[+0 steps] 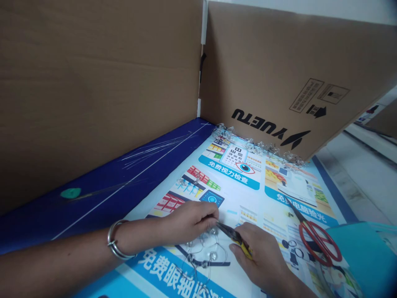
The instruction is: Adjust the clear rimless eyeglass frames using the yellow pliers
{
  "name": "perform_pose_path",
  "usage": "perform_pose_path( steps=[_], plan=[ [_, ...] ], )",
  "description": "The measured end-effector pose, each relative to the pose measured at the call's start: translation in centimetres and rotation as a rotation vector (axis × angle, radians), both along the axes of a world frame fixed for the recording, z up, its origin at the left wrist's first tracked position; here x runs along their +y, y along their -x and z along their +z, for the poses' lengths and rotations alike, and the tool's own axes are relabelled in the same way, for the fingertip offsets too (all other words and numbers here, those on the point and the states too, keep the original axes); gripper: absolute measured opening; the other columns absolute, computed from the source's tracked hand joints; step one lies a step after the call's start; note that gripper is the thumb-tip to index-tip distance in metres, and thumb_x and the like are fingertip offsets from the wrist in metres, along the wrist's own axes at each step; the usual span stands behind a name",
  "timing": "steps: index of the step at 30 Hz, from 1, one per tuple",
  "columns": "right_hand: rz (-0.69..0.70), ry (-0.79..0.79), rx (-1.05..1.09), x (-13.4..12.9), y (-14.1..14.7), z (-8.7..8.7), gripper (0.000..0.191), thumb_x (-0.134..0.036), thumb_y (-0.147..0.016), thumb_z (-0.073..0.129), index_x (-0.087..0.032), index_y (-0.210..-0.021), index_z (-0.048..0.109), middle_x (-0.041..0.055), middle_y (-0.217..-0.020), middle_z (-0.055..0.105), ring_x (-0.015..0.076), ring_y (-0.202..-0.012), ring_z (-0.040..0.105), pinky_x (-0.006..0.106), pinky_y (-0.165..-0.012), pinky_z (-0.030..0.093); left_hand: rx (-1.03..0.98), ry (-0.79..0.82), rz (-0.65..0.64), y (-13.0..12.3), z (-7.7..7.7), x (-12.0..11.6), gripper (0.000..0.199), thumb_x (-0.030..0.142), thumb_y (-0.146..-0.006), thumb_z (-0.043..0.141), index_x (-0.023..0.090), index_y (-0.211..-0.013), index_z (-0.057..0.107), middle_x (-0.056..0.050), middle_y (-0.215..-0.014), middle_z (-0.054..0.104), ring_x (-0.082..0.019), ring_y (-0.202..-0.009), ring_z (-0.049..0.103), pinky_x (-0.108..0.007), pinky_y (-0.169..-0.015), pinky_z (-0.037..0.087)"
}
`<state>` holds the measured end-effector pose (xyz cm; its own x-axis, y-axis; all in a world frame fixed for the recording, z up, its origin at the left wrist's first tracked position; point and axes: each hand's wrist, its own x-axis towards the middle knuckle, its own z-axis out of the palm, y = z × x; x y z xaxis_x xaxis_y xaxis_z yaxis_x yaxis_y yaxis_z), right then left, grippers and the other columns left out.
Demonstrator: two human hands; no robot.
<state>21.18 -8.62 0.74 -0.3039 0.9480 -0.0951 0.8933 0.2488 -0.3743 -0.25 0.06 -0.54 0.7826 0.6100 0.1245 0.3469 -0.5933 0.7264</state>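
My left hand (194, 221), with a silver bangle at the wrist, is closed in a pinch on a strand of clear beads (212, 255). The strand's thin wire loops hang and lie below the fingers on the printed sheet. My right hand (263, 254) grips a pair of pliers (231, 234) with dark jaws and yellow handles. The jaw tips meet the strand right at my left fingertips; whether they are closed on the wire is too small to tell. To the right of my right hand lie scissors (321, 242) with red handles, blades pointing away.
Cardboard panels (263, 74) stand along the left and back. A heap of clear beaded strands (257, 145) lies against the back panel. On the blue surface at left are thin clear strands (161, 147) and a green lump (70, 193). Something teal (366, 252) is at lower right.
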Motion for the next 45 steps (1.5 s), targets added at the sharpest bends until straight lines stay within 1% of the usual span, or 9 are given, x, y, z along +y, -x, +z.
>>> perform_pose_path(
  steps=[15, 22, 25, 28, 31, 35, 38, 42, 45],
  plan=[
    [0.005, -0.002, 0.012, 0.0, -0.1, -0.1, 0.016, -0.034, -0.084, 0.044, -0.021, -0.087, 0.053, 0.0028, -0.084, 0.056, 0.0172, -0.077, 0.051, 0.028, -0.067, 0.035, -0.02, 0.003, 0.005, 0.0, 0.0, -0.1, 0.012, 0.019, -0.087, 0.043, 0.018, -0.083, 0.055, 0.001, -0.074, 0.058, -0.012, -0.067, 0.051, -0.021, -0.061, 0.036],
    [0.0, 0.024, 0.014, 0.3, -0.1, 0.2, 0.014, -0.034, -0.083, 0.046, -0.022, -0.083, 0.052, 0.0012, -0.08, 0.055, 0.0163, -0.074, 0.05, 0.027, -0.065, 0.034, -0.057, 0.048, 0.081, -0.1, 0.1, 0.0, 0.013, 0.02, -0.087, 0.043, 0.017, -0.079, 0.053, 0.002, -0.071, 0.054, -0.011, -0.064, 0.049, -0.02, -0.058, 0.035],
    [-0.019, 0.029, 0.022, 0.3, 0.0, 0.2, 0.014, -0.034, -0.083, 0.046, -0.022, -0.081, 0.051, 0.0009, -0.08, 0.055, 0.0161, -0.074, 0.05, 0.027, -0.064, 0.034, -0.062, 0.028, 0.107, -0.1, 0.0, 0.0, 0.012, 0.019, -0.087, 0.044, 0.017, -0.079, 0.053, 0.002, -0.072, 0.054, -0.011, -0.064, 0.049, -0.02, -0.059, 0.036],
    [-0.08, 0.032, 0.028, 0.5, 0.0, 0.2, 0.013, -0.033, -0.083, 0.044, -0.022, -0.08, 0.05, 0.0008, -0.08, 0.056, 0.0162, -0.074, 0.051, 0.026, -0.063, 0.034, -0.074, -0.01, 0.128, 0.0, 0.0, 0.1, 0.011, 0.017, -0.087, 0.045, 0.017, -0.08, 0.053, 0.001, -0.075, 0.054, -0.012, -0.069, 0.05, -0.022, -0.063, 0.037],
    [-0.142, 0.027, 0.046, 0.6, 0.0, 0.1, 0.013, -0.033, -0.083, 0.044, -0.022, -0.083, 0.051, 0.0011, -0.083, 0.056, 0.0169, -0.076, 0.051, 0.027, -0.064, 0.035, -0.1, -0.051, 0.153, 0.0, -0.2, 0.2, 0.009, 0.014, -0.086, 0.045, 0.017, -0.08, 0.052, 0.0, -0.078, 0.054, -0.013, -0.073, 0.05, -0.024, -0.066, 0.039],
    [-0.159, 0.019, 0.065, 0.5, -0.2, -0.1, 0.012, -0.033, -0.082, 0.045, -0.022, -0.084, 0.051, 0.001, -0.083, 0.056, 0.0171, -0.076, 0.051, 0.027, -0.064, 0.035, -0.162, -0.146, 0.183, 0.1, -0.4, 0.2, 0.008, 0.012, -0.084, 0.047, 0.018, -0.089, 0.051, -0.004, -0.09, 0.054, -0.017, -0.085, 0.049, -0.028, -0.074, 0.04],
    [-0.143, 0.008, 0.071, 0.3, -0.2, -0.1, 0.011, -0.032, -0.082, 0.046, -0.022, -0.083, 0.051, 0.0007, -0.081, 0.056, 0.0166, -0.075, 0.051, 0.026, -0.063, 0.035, -0.165, -0.21, 0.111, 0.2, -0.1, -0.3, 0.009, 0.013, -0.086, 0.046, 0.018, -0.092, 0.05, -0.005, -0.094, 0.054, -0.018, -0.089, 0.048, -0.03, -0.077, 0.039],
    [-0.111, -0.009, 0.077, 0.3, -0.4, -0.2, 0.009, -0.029, -0.082, 0.047, -0.021, -0.08, 0.05, 0.0005, -0.079, 0.055, 0.0159, -0.074, 0.05, 0.026, -0.063, 0.034, -0.054, -0.235, -0.024, 0.3, 0.8, -0.9, 0.008, 0.014, -0.088, 0.044, 0.017, -0.085, 0.052, -0.003, -0.084, 0.056, -0.017, -0.082, 0.05, -0.029, -0.074, 0.038],
    [-0.027, -0.003, 0.098, 0.5, -0.7, -0.1, 0.008, -0.028, -0.081, 0.049, -0.021, -0.08, 0.05, -0.0001, -0.077, 0.054, 0.0147, -0.072, 0.049, 0.026, -0.063, 0.033, -0.003, -0.244, -0.06, 0.4, 1.2, -0.8, 0.008, 0.016, -0.088, 0.045, 0.017, -0.085, 0.052, -0.003, -0.084, 0.056, -0.016, -0.082, 0.05, -0.029, -0.074, 0.038]
  ],
)
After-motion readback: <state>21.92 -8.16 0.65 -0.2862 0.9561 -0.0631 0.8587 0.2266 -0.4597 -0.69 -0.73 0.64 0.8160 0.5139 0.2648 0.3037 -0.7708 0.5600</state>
